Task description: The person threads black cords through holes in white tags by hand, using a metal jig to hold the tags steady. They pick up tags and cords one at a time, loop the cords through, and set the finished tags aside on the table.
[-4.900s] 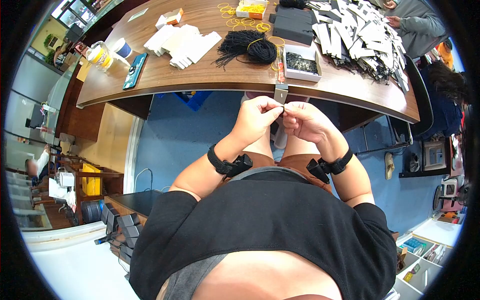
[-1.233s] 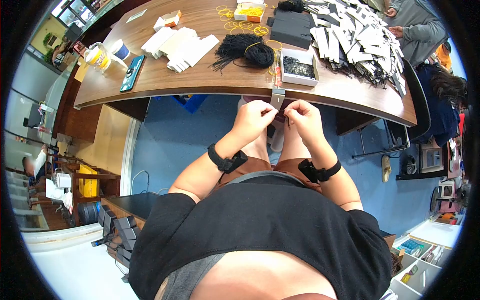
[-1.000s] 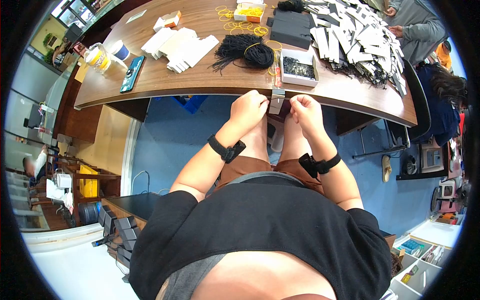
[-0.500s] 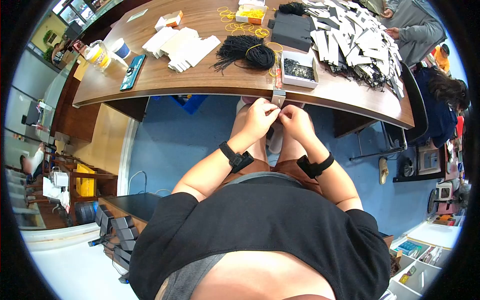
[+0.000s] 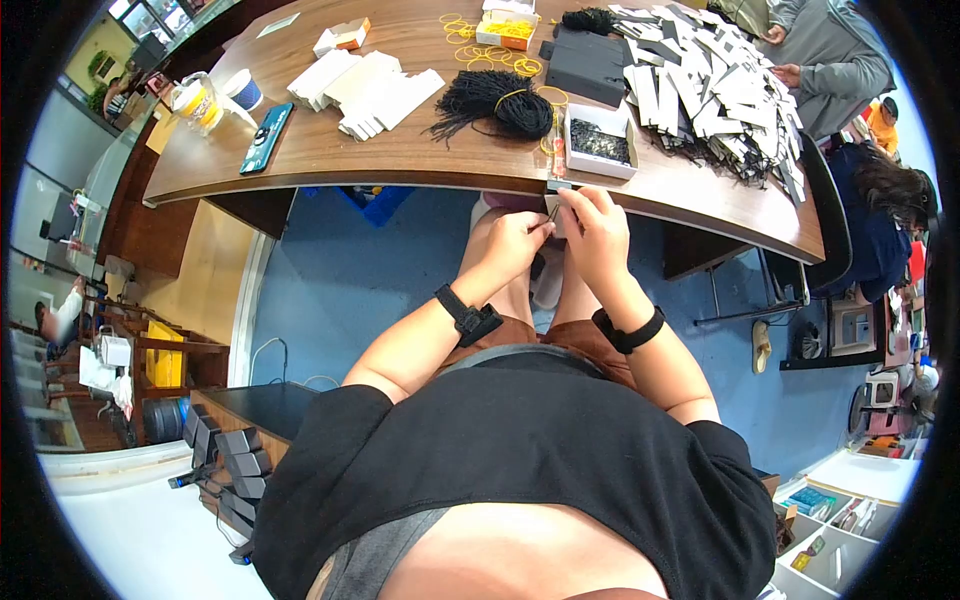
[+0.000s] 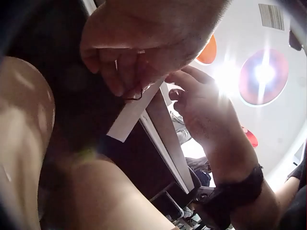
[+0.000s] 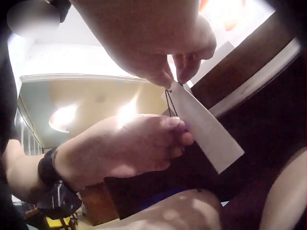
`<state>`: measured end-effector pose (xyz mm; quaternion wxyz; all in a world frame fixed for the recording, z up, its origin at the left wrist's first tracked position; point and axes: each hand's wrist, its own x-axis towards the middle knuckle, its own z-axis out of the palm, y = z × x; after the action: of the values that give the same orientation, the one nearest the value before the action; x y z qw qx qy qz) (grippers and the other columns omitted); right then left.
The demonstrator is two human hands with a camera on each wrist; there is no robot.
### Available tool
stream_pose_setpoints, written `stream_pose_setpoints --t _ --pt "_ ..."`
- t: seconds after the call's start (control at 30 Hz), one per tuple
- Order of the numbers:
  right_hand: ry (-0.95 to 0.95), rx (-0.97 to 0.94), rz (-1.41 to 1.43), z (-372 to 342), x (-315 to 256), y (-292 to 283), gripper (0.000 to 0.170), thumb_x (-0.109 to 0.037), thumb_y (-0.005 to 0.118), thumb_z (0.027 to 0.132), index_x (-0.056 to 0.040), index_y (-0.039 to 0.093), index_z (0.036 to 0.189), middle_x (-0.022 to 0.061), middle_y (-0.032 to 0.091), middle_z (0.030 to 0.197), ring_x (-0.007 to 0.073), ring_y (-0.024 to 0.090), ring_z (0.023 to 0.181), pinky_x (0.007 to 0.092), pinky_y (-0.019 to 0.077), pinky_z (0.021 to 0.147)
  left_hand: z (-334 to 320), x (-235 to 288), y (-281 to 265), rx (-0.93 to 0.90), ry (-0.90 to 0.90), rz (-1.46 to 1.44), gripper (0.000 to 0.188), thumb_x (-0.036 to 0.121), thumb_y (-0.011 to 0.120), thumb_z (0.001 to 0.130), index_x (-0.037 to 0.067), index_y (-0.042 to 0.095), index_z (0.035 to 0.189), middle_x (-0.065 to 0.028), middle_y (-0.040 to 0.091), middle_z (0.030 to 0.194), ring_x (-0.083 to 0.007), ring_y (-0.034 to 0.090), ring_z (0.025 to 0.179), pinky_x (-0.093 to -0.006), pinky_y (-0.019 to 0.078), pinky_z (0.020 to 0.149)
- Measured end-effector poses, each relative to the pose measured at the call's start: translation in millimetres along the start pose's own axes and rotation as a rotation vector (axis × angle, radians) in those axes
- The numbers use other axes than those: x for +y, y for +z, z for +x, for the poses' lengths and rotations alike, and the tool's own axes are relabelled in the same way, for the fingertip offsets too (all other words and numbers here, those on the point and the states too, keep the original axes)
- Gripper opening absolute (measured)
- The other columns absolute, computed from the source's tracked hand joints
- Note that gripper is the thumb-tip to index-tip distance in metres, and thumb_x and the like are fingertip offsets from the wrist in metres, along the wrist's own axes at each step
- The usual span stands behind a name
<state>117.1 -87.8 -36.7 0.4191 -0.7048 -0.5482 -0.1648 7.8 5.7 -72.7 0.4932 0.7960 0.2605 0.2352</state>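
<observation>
Both hands work just off the near edge of the counter (image 5: 330, 165), over the person's lap. The right hand (image 5: 598, 237) pinches one end of a white tag (image 7: 209, 132) between thumb and fingers; the tag's other end slants down, free of either hand. The left hand (image 5: 512, 245) grasps a thin black cord (image 7: 171, 103) with its fingertips. The cord runs as a narrow loop up to the gripped end of the tag, so the two hands are close together, one above the other in the right wrist view.

Near the middle of the near edge stands an open white box (image 5: 603, 167) of small black pieces (image 5: 600, 142). Just to its left lies a bundle of black cords (image 5: 500, 108), and behind it a flat black box (image 5: 585, 70). Towards the right end spreads a heap of tags (image 5: 715, 95), white and black, with dark cords among them. Yellow rubber bands (image 5: 489, 58) lie further back, next to a small box of yellow pieces (image 5: 504, 28). White blocks (image 5: 385, 100) rest left of the bundle. Close to the left end are a phone (image 5: 266, 138) and a paper cup (image 5: 243, 92).
</observation>
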Motion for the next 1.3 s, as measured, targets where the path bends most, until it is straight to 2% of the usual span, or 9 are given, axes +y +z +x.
stream_pose_setpoints --t 0.37,0.47,0.63,0.73,0.8,0.83,0.93,1.07,1.3 --pt "-0.139 0.043 -0.076 1.9 -3.0 -2.2 0.015 -0.007 0.067 0.071 -0.0079 0.064 0.086 0.0052 0.059 0.081 0.0245 0.058 0.069 0.0349 0.0433 0.064 -3.7 -0.2 -2.6 -0.017 -0.013 -0.008 0.022 0.019 0.058 0.085 0.0 0.067 0.089 -0.0135 0.068 0.083 -0.0171 0.066 0.076 -0.0293 0.0481 0.069" --pt "0.12 -0.061 0.167 -1.9 0.0 3.0 0.015 -0.003 0.067 0.071 -0.0057 0.064 0.086 0.0066 0.058 0.081 0.0245 0.057 0.065 0.0345 0.0453 0.061 -5.2 -3.0 -2.1 -0.027 -0.01 -0.054 0.021 0.017 0.057 0.084 0.0 0.067 0.09 -0.0122 0.068 0.08 -0.015 0.064 0.074 -0.0288 0.048 0.069" --pt "0.589 -0.171 0.475 -0.9 2.5 6.8 0.009 -0.003 0.066 0.075 -0.0012 0.06 0.081 0.0042 0.056 0.069 0.0111 0.054 0.06 0.026 0.0456 0.056 -1.4 -24.5 -3.9 -0.149 0.005 -0.221 0.019 0.012 0.056 0.084 -0.002 0.067 0.091 -0.009 0.067 0.077 -0.0133 0.061 0.07 -0.0273 0.0478 0.068" --pt "0.424 -0.17 0.364 -3.5 -0.5 2.6 0.009 -0.004 0.067 0.075 -0.0013 0.061 0.081 0.0051 0.058 0.07 0.0124 0.057 0.063 0.0274 0.0462 0.057 -2.6 -30.6 -6.7 -0.215 -0.07 -0.414 0.018 0.013 0.058 0.084 -0.003 0.066 0.089 -0.0063 0.066 0.075 -0.012 0.059 0.068 -0.0252 0.047 0.065" --pt "0.07 -0.322 0.236 -7.6 5.9 -3.3 0.01 -0.007 0.067 0.075 -0.0016 0.06 0.08 0.0065 0.058 0.071 0.0137 0.059 0.065 0.0291 0.0467 0.057 -4.9 -27.9 -9.2 -0.234 -0.089 -0.499 0.018 0.014 0.06 0.085 -0.003 0.066 0.086 -0.0042 0.064 0.073 -0.0106 0.057 0.066 -0.0235 0.0461 0.063" --pt "0.103 -0.446 0.186 -10.7 4.7 -6.0 0.014 -0.012 0.069 0.076 -0.0022 0.063 0.083 0.0092 0.062 0.074 0.015 0.061 0.066 0.0298 0.0475 0.058 -5.3 -28.4 -11.1 -0.258 -0.128 -0.496 0.018 0.015 0.06 0.085 -0.002 0.066 0.085 -0.0034 0.063 0.071 -0.0097 0.056 0.065 -0.0227 0.0451 0.061" --pt "0.469 -0.338 0.376 -11.4 5.6 -0.3 0.02 -0.015 0.071 0.076 -0.0011 0.065 0.089 0.0101 0.065 0.074 0.015 0.062 0.065 0.029 0.0482 0.059 -7.0 -21.7 -17.6 -0.305 -0.23 -0.441 0.019 0.017 0.06 0.087 0.0 0.065 0.082 -0.0013 0.06 0.068 -0.0072 0.053 0.061 -0.0208 0.0422 0.056" --pt "0.802 -0.358 0.772 -4.2 19.1 11.3 0.013 -0.012 0.068 0.081 0.0005 0.066 0.084 0.0009 0.061 0.068 0.0052 0.05 0.054 0.0187 0.0394 0.051 -10.5 1.2 -23.3 -0.326 -0.302 -0.352 0.018 0.017 0.059 0.088 0.001 0.065 0.082 0.0002 0.058 0.066 -0.0059 0.049 0.057 -0.0199 0.0391 0.052" --pt "0.985 -0.235 1.244 -11.4 22.1 7.3 0.009 -0.012 0.062 0.085 -0.0035 0.062 0.083 0.0016 0.059 0.074 0.0065 0.046 0.053 0.0198 0.0371 0.049 -7.4 -29.3 -31.8 -0.286 -0.201 -0.525 0.017 0.017 0.061 0.087 0.0 0.065 0.086 -0.0002 0.057 0.068 -0.0069 0.05 0.059 -0.0214 0.0413 0.053"
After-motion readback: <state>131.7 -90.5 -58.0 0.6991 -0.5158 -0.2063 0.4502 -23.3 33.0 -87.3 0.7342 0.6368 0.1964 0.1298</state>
